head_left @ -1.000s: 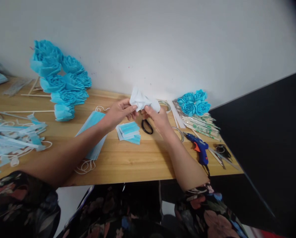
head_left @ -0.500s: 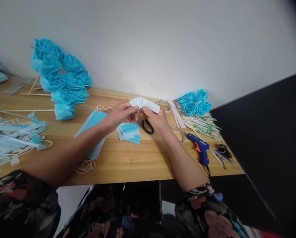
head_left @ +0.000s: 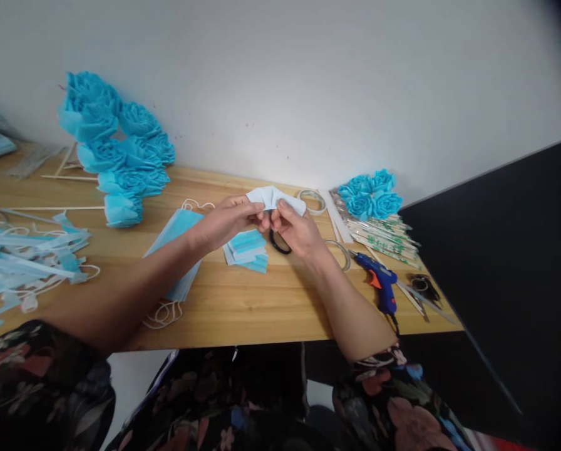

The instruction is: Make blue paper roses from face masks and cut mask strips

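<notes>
A piece of pale face-mask fabric (head_left: 267,196) is pinched between both my hands above the table. My left hand (head_left: 243,214) grips its left part, thumb on top. On its right part, my right hand (head_left: 295,224) is closed in the same way, and the fabric puckers between the thumbs. Just below lie several cut blue and white mask pieces (head_left: 247,252). Black scissor handles (head_left: 280,243) show partly under my right hand. A whole blue face mask (head_left: 186,280) with white ear loops lies beneath my left forearm.
Several blue fabric flowers (head_left: 121,150) stand at the left back, near a heap of mask scraps (head_left: 31,257). On the right are a blue glue gun (head_left: 379,275), tape rolls (head_left: 312,202), more blue flowers (head_left: 370,194) and wrapped sticks (head_left: 388,237). A wall closes the back.
My thumbs have shifted slightly on the fabric, and it is gathered a little more in the middle. Both hands still hold it in about the same place.
</notes>
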A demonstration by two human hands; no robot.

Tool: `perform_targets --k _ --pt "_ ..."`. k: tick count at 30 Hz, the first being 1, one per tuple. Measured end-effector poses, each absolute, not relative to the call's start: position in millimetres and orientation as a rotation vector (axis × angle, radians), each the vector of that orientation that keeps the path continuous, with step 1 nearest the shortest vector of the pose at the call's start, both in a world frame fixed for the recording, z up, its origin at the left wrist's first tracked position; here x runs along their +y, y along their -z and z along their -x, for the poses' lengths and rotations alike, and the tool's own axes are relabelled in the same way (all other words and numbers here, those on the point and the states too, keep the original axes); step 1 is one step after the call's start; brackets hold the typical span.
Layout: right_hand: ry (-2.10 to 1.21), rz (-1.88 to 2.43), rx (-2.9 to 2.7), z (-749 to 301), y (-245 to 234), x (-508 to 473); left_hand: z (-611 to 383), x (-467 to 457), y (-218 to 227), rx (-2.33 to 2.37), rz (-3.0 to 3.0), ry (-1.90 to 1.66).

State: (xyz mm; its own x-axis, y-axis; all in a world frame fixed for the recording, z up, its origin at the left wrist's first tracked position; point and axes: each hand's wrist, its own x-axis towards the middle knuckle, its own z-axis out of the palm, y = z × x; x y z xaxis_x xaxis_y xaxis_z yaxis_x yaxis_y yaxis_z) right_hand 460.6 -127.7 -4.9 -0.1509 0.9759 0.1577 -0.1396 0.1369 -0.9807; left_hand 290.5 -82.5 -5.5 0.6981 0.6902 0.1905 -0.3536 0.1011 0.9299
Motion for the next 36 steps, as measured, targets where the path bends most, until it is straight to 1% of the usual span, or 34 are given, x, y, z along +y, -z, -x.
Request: perform_targets --k 10,17,21,24,29,31,33,36 --pt "-1.256 0.883 -1.319 -459.8 17.3 -124.0 -289.6 -82.4 7.6 0.315 -1.243 -0.809" --pt "-1.262 0.917 -1.33 -459.2 17.0 -124.4 -288.7 -84.0 4.9 0.319 -1.255 -0.795" --pt "-1.217 0.924 -1.302 -458.1 15.6 -123.5 -289.2 -82.8 3.7 0.3 -1.26 -0.816" --pt "-1.142 0.982 -1.28 -465.6 11.9 -120.8 -288.7 -79.4 2.8 0.344 -1.245 -0.899" --pt "-0.973 1.17 -1.301 -484.5 5.4 -114.6 -287.2 -74.1 0.5 0.457 -1.242 -1.158" --pt "-0.847 1.216 -1.331 -487.0 4.5 -113.6 -287.2 -74.7 -0.8 0.503 -1.271 -1.233" --pt "-0.608 1.243 -1.351 -486.3 3.2 -114.9 -287.2 -76.5 -2.2 0.536 -1.292 -1.258" --pt "-0.184 1.19 -1.448 -482.6 -2.1 -121.2 -286.4 -79.6 -4.2 0.524 -1.33 -1.188"
